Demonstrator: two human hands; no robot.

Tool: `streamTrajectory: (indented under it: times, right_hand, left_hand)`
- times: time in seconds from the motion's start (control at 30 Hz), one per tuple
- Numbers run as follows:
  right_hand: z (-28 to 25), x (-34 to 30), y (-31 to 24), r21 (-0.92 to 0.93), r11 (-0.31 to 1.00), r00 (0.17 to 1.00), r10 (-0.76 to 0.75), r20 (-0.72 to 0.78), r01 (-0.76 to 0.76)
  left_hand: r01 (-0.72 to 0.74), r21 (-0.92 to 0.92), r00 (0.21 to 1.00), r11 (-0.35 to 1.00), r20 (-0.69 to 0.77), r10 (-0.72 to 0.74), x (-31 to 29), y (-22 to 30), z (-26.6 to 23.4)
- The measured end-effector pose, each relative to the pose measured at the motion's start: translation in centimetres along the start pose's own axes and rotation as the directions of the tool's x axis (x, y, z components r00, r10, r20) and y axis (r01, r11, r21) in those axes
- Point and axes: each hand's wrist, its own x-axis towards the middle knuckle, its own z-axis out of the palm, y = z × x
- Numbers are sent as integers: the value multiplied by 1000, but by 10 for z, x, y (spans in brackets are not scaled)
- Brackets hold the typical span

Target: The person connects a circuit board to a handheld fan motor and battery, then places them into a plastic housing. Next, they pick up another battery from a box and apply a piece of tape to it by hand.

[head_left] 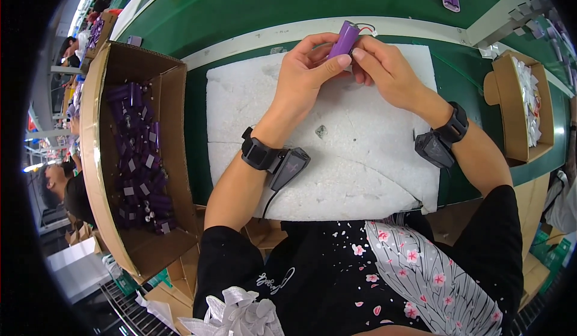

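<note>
The left hand [303,75] pinches a purple cell [344,40] between thumb and fingers; the right hand's [389,75] fingers bunch against its lower end, their grip unclear. Thin leads [364,27] already sprout from its top, so wiring seems done, though the cell isn't yet set down. Beneath the fingers lies white foam [360,138]; farther left, a carton [91,156] of purple cells remains; farther right, a smaller carton [509,108] holds white pieces.

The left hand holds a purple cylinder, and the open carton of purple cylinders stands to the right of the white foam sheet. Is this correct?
The side is wrong: the head view shows the open carton of purple cylinders to the left of the white foam sheet. The left hand does hold a purple cylinder.
</note>
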Motion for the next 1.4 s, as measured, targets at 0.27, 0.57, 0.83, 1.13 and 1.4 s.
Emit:
streamTrajectory:
  times: [0.27, 0.57, 0.83, 1.13, 1.4]
  right_hand:
    - [-3, -1, 2, 4, 1000, 999, 12, 29, -12]
    - [-3, -2, 1, 76, 996, 998, 52, 39, -55]
    - [-4, 1, 3, -31, 999, 999, 12, 32, -11]
    - [-4, 1, 4, -20, 1000, 1000, 6, 27, -6]
    - [-3, 1, 2, -6, 1000, 1000, -17, 24, 17]
  left_hand:
    - [-3, 9, 999, 1000, 39, 3, 0, 1, 0]
    - [16, 0, 999, 1000, 34, -16, -2, 4, 2]
    - [10, -14, 1000, 1000, 30, -10, 0, 3, 1]
    - [14, -37, 999, 999, 32, -13, 1, 3, 2]
    - [-28, 10, 999, 1000, 34, 28, 3, -2, -1]
